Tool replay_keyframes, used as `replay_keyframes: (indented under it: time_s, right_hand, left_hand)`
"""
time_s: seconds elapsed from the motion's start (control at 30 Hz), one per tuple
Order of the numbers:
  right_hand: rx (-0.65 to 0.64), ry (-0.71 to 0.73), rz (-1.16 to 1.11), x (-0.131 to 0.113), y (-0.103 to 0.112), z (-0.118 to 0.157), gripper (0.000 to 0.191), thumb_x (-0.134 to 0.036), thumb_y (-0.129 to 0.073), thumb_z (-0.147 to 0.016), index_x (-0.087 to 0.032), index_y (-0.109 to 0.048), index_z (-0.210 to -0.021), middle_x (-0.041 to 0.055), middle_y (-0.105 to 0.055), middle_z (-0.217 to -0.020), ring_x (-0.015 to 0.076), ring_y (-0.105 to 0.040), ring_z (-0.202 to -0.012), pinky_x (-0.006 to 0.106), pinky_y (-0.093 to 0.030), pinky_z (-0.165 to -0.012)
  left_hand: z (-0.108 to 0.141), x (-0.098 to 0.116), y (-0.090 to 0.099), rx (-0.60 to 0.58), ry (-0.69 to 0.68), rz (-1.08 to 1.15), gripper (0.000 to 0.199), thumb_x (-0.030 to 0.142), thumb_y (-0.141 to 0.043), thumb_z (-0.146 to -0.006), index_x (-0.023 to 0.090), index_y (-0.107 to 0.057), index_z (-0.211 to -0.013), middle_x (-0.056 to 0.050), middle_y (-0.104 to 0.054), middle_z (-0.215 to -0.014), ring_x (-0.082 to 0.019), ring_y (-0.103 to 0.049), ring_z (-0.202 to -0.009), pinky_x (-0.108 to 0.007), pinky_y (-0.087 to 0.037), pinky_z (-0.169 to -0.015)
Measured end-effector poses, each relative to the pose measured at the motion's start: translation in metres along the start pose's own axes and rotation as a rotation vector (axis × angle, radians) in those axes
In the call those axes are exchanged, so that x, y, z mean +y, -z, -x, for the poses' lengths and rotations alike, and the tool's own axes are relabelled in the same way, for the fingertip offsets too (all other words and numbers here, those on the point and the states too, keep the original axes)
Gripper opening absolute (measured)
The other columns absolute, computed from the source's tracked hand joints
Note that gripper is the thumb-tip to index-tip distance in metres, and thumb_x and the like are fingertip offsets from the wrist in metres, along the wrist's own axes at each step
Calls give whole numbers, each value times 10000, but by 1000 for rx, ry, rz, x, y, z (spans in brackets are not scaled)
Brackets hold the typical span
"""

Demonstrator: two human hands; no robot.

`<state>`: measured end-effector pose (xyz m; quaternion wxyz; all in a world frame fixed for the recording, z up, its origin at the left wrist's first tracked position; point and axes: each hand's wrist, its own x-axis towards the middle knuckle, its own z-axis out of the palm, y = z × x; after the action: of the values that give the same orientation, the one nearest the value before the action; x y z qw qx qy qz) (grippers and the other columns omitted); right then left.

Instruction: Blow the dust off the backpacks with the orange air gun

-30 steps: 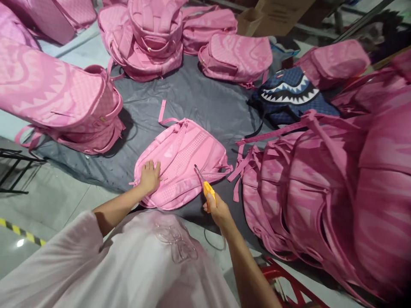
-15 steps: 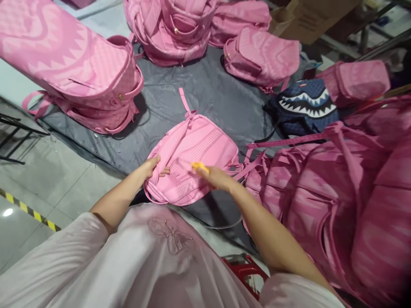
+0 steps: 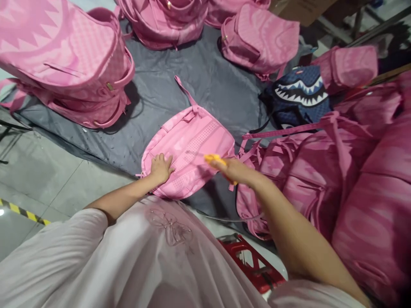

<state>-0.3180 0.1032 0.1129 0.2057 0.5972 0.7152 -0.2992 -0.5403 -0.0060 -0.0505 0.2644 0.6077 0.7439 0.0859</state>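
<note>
A small pink backpack point(image 3: 205, 143) lies on the grey-covered table, its dotted back panel facing up and a loop strap pointing away from me. My left hand point(image 3: 161, 170) rests on the near left part of that panel, fingers spread. In my right hand point(image 3: 240, 171) is a yellow air blow gun point(image 3: 214, 160), held above the bag's right side. Its thin nozzle points left over the panel. A clear hose point(image 3: 231, 220) runs below the table edge near my right forearm; its join to the gun is hidden.
Large pink backpacks point(image 3: 90, 64) stand at the left and back point(image 3: 173, 25). More pink bags point(image 3: 308, 184) crowd the right side, beside a blue bag with a shark mouth point(image 3: 302, 96). A red stool point(image 3: 253, 261) is below, and a cardboard box point(image 3: 298, 10) is behind.
My left hand has gone from gripping the backpack's left edge and straps to lying flat on the panel. The straps no longer cross it. My right hand with the blow gun has shifted right.
</note>
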Motion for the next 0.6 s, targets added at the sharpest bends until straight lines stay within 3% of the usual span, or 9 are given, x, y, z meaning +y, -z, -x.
replay_keyframes:
  time_s: [0.07, 0.1, 0.17, 0.23, 0.3, 0.37, 0.47, 0.53, 0.6]
  right_hand:
    - [188, -185, 137, 17, 7, 7, 658, -674, -327, -952, -123, -687, -981, 109, -630, -648, 214, -603, -582, 310, -447, -592]
    - [183, -227, 157, 24, 8, 12, 650, -662, -328, -957, -119, -684, -984, 115, -630, -643, 218, -605, -575, 317, -449, -592]
    - [-20, -200, 108, 34, 7, 26, 619, -666, -379, -943, -129, -683, -989, 98, -623, -606, 213, -597, -534, 317, -450, -582]
    - [-130, -198, 53, 41, 2, 42, 615, -678, -395, -932, -138, -681, -997, 75, -606, -570, 203, -581, -495, 312, -445, -565]
    - [-56, -258, 41, 49, -4, 59, 628, -681, -377, -936, -136, -677, -1022, 65, -594, -564, 196, -567, -481, 310, -437, -555]
    - [-69, -245, -46, 62, -9, 74, 611, -681, -387, -929, -154, -675, -1041, 49, -589, -569, 188, -554, -475, 302, -432, -543]
    - [-61, -207, -227, 89, -19, 91, 558, -670, -395, -918, -185, -660, -995, 22, -556, -536, 189, -548, -475, 294, -428, -525]
    - [47, -242, -317, 108, -29, 97, 535, -655, -358, -926, -193, -627, -930, 17, -527, -510, 193, -538, -465, 297, -418, -503]
    - [26, -222, -421, 124, -44, 100, 521, -665, -351, -920, -203, -587, -866, 17, -520, -509, 192, -528, -451, 302, -410, -483]
  left_hand:
    - [12, 12, -9, 20, -143, -141, 656, 511, -537, -916, 189, -433, -1478, -232, -291, -1565, -423, -241, -1451, -598, -241, -1123]
    - [18, 19, -15, 22, -231, -161, 693, 535, -532, -912, 181, -406, -1495, -222, -214, -1606, -413, -158, -1485, -602, -184, -1149]
    - [27, 36, -29, -47, -375, -170, 816, 587, -574, -870, 191, -323, -1537, -195, -112, -1643, -393, -63, -1512, -595, -132, -1171]
    - [30, 54, -44, -205, -393, -190, 970, 579, -687, -787, 200, -248, -1565, -201, -106, -1643, -402, -104, -1505, -590, -186, -1160]
    - [27, 66, -54, -303, -318, -219, 1015, 471, -751, -758, 163, -226, -1570, -248, -171, -1615, -421, -213, -1466, -570, -282, -1122]
    - [23, 72, -57, -306, -286, -229, 892, 342, -706, -807, 120, -269, -1552, -290, -292, -1548, -417, -343, -1391, -525, -368, -1067]
    - [22, 71, -52, -240, -318, -189, 665, 254, -516, -912, 133, -309, -1532, -266, -461, -1409, -360, -495, -1246, -455, -454, -965]
    - [29, 70, -50, -205, -368, -176, 628, 209, -433, -935, 190, -282, -1544, -241, -469, -1408, -352, -508, -1237, -470, -456, -958]
    - [37, 72, -51, -207, -394, -205, 641, 144, -427, -917, 245, -302, -1538, -238, -394, -1490, -390, -450, -1313, -550, -417, -994]
